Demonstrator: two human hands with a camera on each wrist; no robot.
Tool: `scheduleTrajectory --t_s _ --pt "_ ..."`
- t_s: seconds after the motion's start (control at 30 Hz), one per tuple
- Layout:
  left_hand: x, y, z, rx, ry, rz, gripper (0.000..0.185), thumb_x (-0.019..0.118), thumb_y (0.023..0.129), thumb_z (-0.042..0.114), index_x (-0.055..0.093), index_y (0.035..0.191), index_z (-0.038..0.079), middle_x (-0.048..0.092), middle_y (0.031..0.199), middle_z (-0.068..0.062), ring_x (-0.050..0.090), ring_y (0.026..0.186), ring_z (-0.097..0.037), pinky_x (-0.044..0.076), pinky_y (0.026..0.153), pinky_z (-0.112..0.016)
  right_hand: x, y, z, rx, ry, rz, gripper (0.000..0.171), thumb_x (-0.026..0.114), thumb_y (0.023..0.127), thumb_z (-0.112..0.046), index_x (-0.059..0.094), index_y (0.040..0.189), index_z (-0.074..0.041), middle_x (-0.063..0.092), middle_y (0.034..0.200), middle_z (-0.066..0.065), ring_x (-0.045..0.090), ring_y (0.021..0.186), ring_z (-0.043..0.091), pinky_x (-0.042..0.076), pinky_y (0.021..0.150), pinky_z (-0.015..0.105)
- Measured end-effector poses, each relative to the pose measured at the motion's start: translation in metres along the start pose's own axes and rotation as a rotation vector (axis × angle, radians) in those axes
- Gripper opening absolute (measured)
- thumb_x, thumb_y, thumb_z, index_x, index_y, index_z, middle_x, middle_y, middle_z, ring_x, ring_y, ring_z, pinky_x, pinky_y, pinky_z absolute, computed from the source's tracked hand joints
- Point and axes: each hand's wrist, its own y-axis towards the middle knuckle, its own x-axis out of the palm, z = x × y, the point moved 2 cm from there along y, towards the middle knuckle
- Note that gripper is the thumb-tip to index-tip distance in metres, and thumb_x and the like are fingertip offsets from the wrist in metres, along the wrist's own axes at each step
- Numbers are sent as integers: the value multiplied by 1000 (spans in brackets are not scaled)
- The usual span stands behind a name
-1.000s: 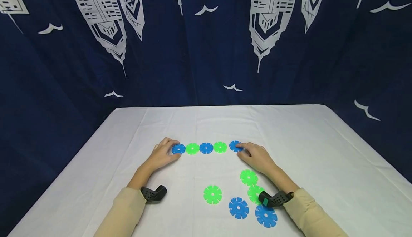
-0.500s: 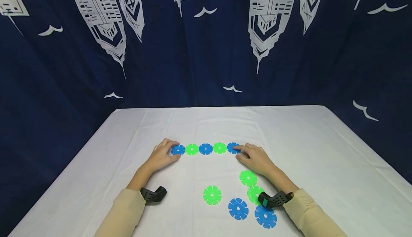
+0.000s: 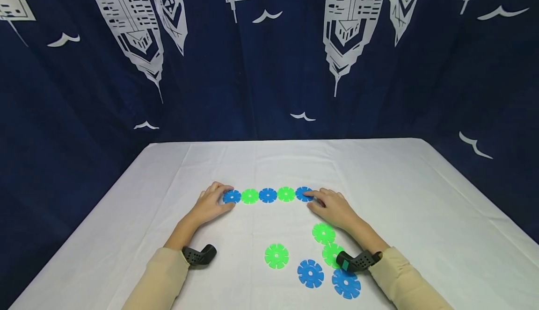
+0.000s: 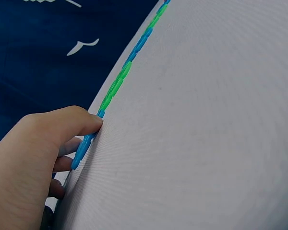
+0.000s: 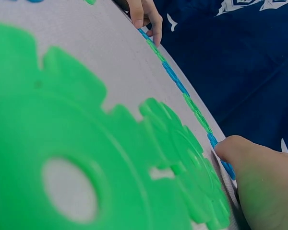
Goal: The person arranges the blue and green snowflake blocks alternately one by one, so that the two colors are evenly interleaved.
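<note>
Five discs lie in one row [image 3: 267, 195] on the white table [image 3: 400, 193], blue and green in turn. My left hand [image 3: 209, 205] touches the blue end disc [image 3: 231, 196] with relaxed fingers; my right hand [image 3: 332, 207] touches the other blue end disc [image 3: 303, 193] the same way. Five loose discs [image 3: 311, 273] wait nearer to me than the row.

From the left wrist, my thumb [image 4: 81, 125] presses the disc edge [image 4: 84, 146].

From the right wrist, my fingertip [image 5: 235, 148] meets the row's end [image 5: 225, 165]. I should push gently from both ends, so the row stays straight.
</note>
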Motion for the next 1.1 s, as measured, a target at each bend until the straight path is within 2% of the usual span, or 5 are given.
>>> scheduleTrajectory --t_s 0.2,0.47,0.67,0.83,1.1 --pt "0 -1 -2 1 1 0 49 62 79 33 55 121 11 50 116 -8 47 109 -24 31 82 -35 -4 3 -2 11 82 -31 35 55 88 -30 58 121 -21 41 67 -6 38 63 8 28 70 31" --pt "-4 1 -1 3 -3 2 48 62 79 32 55 122 12 49 116 -7 46 109 -24 31 82 -34 -21 10 -15 17 218 -39 31 56 89 -27 58 118 -18 44 69 -3 40 62 10 34 58 25" --pt "-5 2 0 0 -2 -1 48 63 79 32 55 121 12 50 116 -7 46 109 -24 31 83 -35 -30 9 -35 -59 233 -86 30 58 88 -28 60 115 -15 46 72 -6 41 65 9 35 58 23" --pt "-3 1 0 -5 -1 -8 49 62 79 33 54 122 11 49 116 -7 46 110 -24 31 82 -34 -28 1 -57 -157 234 -204 31 59 86 -30 60 114 -15 47 79 -9 42 72 8 36 63 22" --pt "-2 0 -1 1 0 -15 50 62 79 34 54 122 10 49 115 -8 46 109 -24 30 81 -33 -9 -13 -86 -268 257 -476 35 68 79 -33 60 111 -21 52 83 -10 45 77 6 39 69 19"
